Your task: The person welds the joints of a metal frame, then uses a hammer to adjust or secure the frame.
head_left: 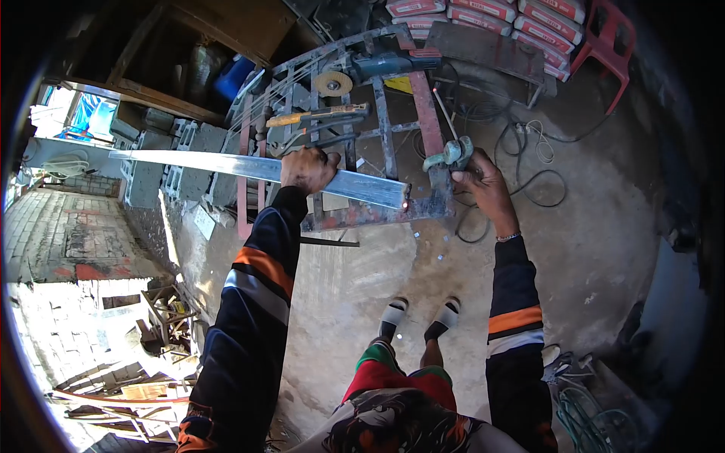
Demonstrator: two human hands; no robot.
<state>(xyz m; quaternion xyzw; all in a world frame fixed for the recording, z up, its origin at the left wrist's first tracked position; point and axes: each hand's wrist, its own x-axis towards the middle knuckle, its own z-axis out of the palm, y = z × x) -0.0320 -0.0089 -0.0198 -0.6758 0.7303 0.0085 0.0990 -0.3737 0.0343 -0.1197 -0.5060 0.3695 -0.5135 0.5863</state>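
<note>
Across the near part of the desk, in the head view: a long silvery metal bar, running leftward past the desk toward the concrete blocks, with far-end support impossible to tell. Left hand wrapped over the bar in a fist, a short stretch back from the right end. Right hand half curled by the desk's right corner, thumb and fingers around a green clamp; firmness of hold unclear. Out of the clamp, a thin rod pointing away, reddish at the tip. On the bar's right end, a small red spot, probably hot.

To work well, set bare fingers clear of that spot and of the rod tip. Press the bar down firmly, minding the long overhang, likely to tip or twist. Hold the clamp steady, away from the sleeves. Avoid knocking the grinder or snagging the loose cable on the floor.
</note>
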